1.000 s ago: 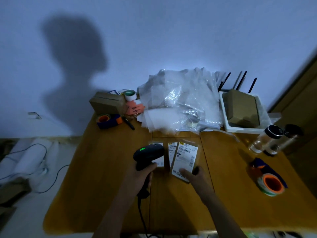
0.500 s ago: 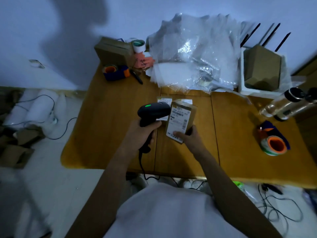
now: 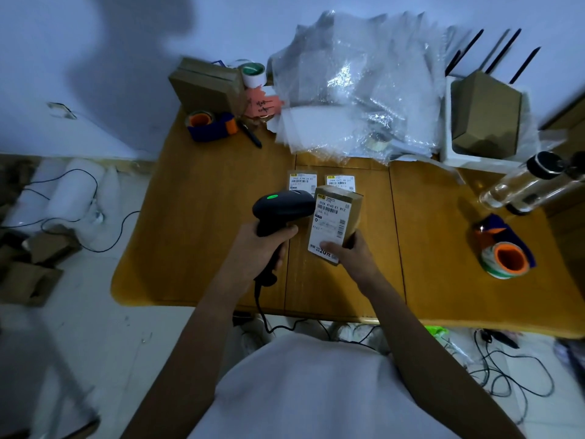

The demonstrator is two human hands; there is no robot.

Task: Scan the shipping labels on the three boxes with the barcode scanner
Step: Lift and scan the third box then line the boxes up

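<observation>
Compared with half a second ago, the small brown cardboard box with a white shipping label is held slightly more upright at frame centre, and the view is otherwise little changed; a second ago this box was lying flat on the table.

At centre left, the black handheld barcode scanner is gripped by the left hand, fingers wrapped closed round its handle, a green light showing on its head, which is just beside the label's upper left edge. The lower handle is hidden by the hand; its black cable is seen dropping over the table edge.

The box is pinched at its lower end by the right hand, thumb pressed on the label, the other fingers hidden behind the box. It is raised and tilted above the yellow wooden table.

Three labelled boxes are counted: the held one and two flat on the table just behind it, the left flat box and the right flat box, both partly covered by the scanner and the raised box. Their print is too small to be read.

Two orange-cored tape dispensers are counted, one at upper left, one at right. A heap of clear plastic wrap is seen at upper centre. Clear bottles at the right edge are cut off.
</observation>
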